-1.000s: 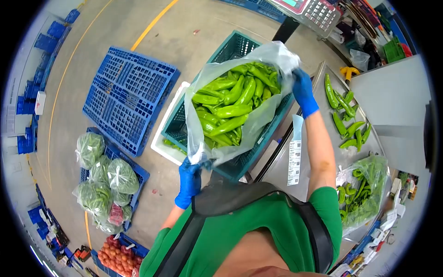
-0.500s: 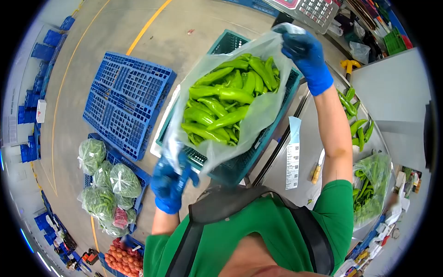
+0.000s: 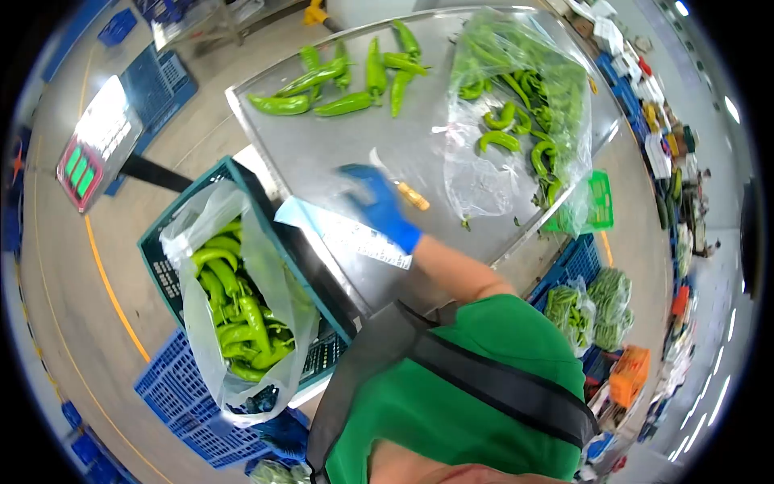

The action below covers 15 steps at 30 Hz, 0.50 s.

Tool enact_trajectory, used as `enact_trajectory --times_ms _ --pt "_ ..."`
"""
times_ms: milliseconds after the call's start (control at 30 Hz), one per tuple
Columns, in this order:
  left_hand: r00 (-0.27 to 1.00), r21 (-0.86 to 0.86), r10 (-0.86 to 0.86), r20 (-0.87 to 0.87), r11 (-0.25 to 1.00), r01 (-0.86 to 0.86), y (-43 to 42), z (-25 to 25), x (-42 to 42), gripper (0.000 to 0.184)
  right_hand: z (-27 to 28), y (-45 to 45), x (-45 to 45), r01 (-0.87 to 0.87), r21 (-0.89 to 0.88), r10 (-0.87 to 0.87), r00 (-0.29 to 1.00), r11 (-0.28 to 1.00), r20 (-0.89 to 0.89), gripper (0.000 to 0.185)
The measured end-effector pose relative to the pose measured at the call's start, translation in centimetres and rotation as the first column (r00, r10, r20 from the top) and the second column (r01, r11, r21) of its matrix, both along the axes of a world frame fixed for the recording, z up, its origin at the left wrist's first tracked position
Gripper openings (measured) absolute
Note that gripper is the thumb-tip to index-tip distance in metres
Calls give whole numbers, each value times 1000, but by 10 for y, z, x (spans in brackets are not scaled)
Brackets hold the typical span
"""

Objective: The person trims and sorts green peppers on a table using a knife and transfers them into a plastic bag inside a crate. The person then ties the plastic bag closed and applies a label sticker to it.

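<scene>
My right hand (image 3: 377,203), in a blue glove and smeared by motion, is over the steel table with its fingers stretched out and nothing visible in them. Close by lie a knife (image 3: 413,196) with a yellowish handle and a printed label strip (image 3: 355,235). At the lower left, my left hand (image 3: 282,427), also gloved, is at the near rim of a clear plastic bag (image 3: 278,323); its fingers show partly through the film and appear closed on it. Long green peppers (image 3: 242,315) fill the bag, which stands inside a dark green crate (image 3: 165,270).
Loose green peppers (image 3: 347,103) lie on the table's far left part. An open plastic bag (image 3: 484,189) with curled peppers covers its right side. A scale display (image 3: 79,173) stands beyond the crate. Blue pallets (image 3: 173,387) and an orange crate (image 3: 630,371) are on the floor.
My view has turned right toward the table. My right hand has let go of the bag's rim and moved over the table; my left hand stays by the bag.
</scene>
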<state>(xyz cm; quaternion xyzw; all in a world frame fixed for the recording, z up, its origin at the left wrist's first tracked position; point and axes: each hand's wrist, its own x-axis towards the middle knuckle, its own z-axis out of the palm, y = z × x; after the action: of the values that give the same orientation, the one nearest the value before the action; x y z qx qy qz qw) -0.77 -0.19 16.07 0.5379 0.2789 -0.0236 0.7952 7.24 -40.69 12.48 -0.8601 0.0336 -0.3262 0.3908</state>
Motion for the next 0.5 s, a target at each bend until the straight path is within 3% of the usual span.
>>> enact_trajectory --times_ms 33,67,100,133,200,233,333,367,467,500 --pt "1000 21 -8 -8 1000 8 -6 -5 -5 69 -24 -39 -32 210 281 -213 977 937 -19 29" --pt "1000 45 -12 -13 999 13 -13 -9 -10 68 -41 -101 -67 373 17 -373 928 928 -11 21" --pt "1000 65 -15 -22 998 16 -20 -13 -16 66 -51 -153 -96 518 233 -537 843 823 21 20" --pt "1000 79 -14 -24 997 15 -26 -17 -20 65 -60 -212 -125 688 -7 -688 726 726 -3 21" --pt "1000 111 -5 -25 994 8 -39 -22 -32 63 -78 -310 -165 834 -249 -858 513 493 18 22" --pt "1000 124 1 -20 992 1 -43 -23 -37 62 -77 -345 -177 791 -360 -862 500 495 -87 24" --pt "1000 180 11 -14 984 -8 -54 -23 -53 58 -93 -374 -183 674 -356 -716 377 647 -588 30" --pt "1000 193 13 -8 981 -11 -56 -23 -57 57 -73 -355 -182 523 -473 -684 346 709 -642 36" --pt "999 230 51 14 972 -52 -63 -25 -68 54 -45 -337 -182 349 -427 -547 424 834 -721 39" --pt "998 243 62 11 968 -63 -65 -26 -72 53 -17 -333 -177 616 -330 -647 404 715 -647 31"
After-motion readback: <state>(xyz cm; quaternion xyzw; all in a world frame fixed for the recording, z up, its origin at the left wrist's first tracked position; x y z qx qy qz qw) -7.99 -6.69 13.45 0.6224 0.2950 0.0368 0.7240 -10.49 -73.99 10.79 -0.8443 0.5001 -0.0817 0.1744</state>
